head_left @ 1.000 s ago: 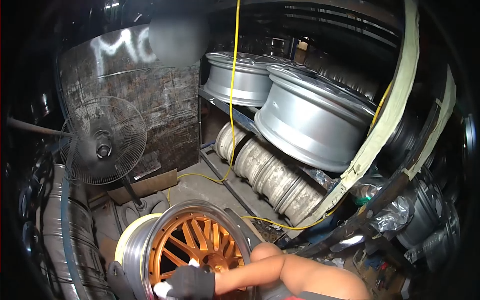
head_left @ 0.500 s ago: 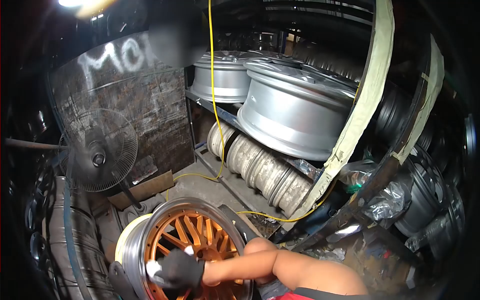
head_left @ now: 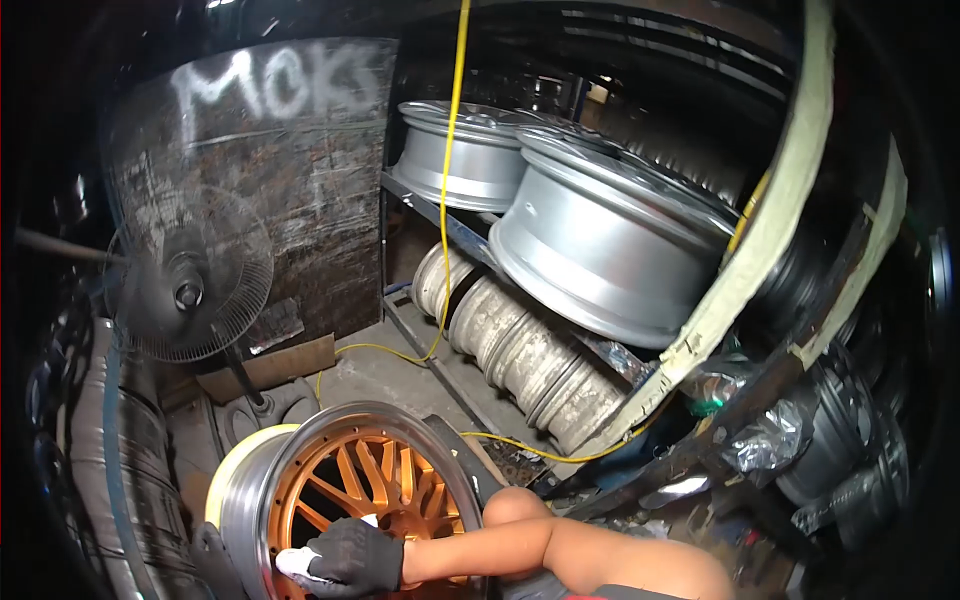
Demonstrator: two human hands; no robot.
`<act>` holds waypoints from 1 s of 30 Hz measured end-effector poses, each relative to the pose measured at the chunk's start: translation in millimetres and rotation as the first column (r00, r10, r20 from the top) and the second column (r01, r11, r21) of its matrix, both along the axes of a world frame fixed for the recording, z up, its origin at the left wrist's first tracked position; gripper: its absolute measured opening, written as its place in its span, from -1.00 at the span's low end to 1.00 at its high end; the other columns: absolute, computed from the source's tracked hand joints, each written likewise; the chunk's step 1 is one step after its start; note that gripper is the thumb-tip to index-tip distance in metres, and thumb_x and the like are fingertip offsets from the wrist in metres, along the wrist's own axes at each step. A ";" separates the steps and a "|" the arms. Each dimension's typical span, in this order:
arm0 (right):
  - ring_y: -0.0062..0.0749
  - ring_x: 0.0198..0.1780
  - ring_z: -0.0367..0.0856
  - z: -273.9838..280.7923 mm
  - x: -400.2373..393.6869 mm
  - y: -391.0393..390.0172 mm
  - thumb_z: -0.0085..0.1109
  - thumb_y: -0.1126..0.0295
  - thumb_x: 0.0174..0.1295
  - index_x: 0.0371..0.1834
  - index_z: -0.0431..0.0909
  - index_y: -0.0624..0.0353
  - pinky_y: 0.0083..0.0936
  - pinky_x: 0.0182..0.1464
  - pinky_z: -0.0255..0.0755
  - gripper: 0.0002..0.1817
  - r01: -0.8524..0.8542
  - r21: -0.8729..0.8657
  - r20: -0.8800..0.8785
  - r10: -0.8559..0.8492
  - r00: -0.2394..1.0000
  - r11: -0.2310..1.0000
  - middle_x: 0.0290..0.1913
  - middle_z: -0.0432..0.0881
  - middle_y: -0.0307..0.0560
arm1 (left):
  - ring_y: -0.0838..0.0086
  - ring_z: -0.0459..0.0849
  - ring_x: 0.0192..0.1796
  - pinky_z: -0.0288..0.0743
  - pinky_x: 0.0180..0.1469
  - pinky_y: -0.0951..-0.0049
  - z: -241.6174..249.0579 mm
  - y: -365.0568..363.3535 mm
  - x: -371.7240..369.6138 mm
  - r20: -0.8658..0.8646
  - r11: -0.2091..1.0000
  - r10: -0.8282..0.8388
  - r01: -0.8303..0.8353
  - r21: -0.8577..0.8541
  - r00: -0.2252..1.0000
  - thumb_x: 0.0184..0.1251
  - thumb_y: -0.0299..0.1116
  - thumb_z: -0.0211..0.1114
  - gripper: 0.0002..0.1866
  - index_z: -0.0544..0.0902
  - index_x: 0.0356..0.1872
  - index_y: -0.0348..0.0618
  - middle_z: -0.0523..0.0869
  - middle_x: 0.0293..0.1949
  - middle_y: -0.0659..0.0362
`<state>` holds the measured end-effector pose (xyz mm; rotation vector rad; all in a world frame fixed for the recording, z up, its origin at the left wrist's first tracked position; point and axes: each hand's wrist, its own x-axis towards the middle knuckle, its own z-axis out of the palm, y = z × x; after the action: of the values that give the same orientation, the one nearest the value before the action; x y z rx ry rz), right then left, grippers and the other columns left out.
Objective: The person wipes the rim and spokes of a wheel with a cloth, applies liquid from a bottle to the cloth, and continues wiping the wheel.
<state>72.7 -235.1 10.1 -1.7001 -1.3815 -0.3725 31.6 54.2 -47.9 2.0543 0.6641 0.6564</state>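
My right hand (head_left: 352,556), in a black glove, is closed around a white cloth (head_left: 298,563). Bits of the cloth stick out on both sides of the fingers. It presses against the front of a wheel rim (head_left: 345,425) with copper-orange spokes and a polished grey lip, near the lower left spokes. The rim is tilted, its face toward me, and its lower part runs out of view. At the rim's left side a dark shape (head_left: 215,562) shows, possibly my gloved left hand; its fingers cannot be made out.
A black pedestal fan (head_left: 188,290) stands at left before a dark painted board (head_left: 320,200). Large silver rims (head_left: 610,240) lie on a rack, with dirty rims (head_left: 530,350) below. A yellow cable (head_left: 447,220) hangs down and crosses the floor. Plastic-wrapped rims (head_left: 835,430) stand at right.
The view has shifted, so the fan and rim sit slightly farther left. My right hand, still gripping the cloth, has moved slightly down and left in view, staying on the rim's face.
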 end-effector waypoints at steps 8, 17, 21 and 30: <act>-0.05 -0.51 0.53 6.6 12.8 15.8 0.24 0.24 0.32 0.08 0.64 0.25 -0.16 -0.45 0.33 -0.63 -0.044 0.104 -0.117 0.056 0.992 0.994 -0.49 0.52 0.02 | 0.53 0.31 -0.42 0.26 -0.34 0.38 0.8 0.2 5.9 -0.040 0.999 0.003 -0.004 -0.042 0.999 0.53 -0.27 0.09 -0.67 0.41 -0.42 -0.32 0.34 -0.52 0.22; -0.07 -0.49 0.53 -8.9 17.6 21.6 0.24 0.24 0.30 -0.21 0.71 0.22 -0.17 -0.43 0.32 -0.75 -0.028 -0.131 -0.107 0.014 0.994 0.991 -0.50 0.52 0.01 | 0.53 0.31 -0.42 0.26 -0.35 0.38 -10.3 9.5 2.9 -0.056 0.998 -0.002 -0.002 -0.069 0.998 0.52 -0.28 0.08 -0.68 0.42 -0.42 -0.32 0.35 -0.53 0.21; -0.11 -0.52 0.53 0.9 17.1 23.6 0.26 0.22 0.27 -0.23 0.69 0.18 -0.20 -0.45 0.32 -0.76 -0.045 -0.056 -0.120 0.038 0.992 0.997 -0.52 0.53 -0.01 | 0.53 0.31 -0.43 0.26 -0.35 0.39 -10.1 10.9 4.4 -0.053 0.997 0.002 -0.005 -0.072 0.999 0.51 -0.29 0.08 -0.68 0.42 -0.42 -0.32 0.35 -0.53 0.21; 0.01 -0.52 0.53 5.1 13.0 16.6 0.23 0.16 0.31 -0.43 0.62 0.18 -0.13 -0.44 0.34 -0.69 0.039 0.039 -0.096 -0.035 0.995 0.998 -0.54 0.52 0.07 | 0.53 0.31 -0.43 0.25 -0.35 0.39 -8.9 9.8 4.2 -0.019 0.999 0.010 -0.011 -0.031 1.000 0.50 -0.30 0.08 -0.69 0.43 -0.42 -0.33 0.35 -0.54 0.21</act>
<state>85.7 -218.5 15.2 -1.6900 -1.2664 -0.3339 35.9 64.1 -56.8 2.0315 0.6926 0.6294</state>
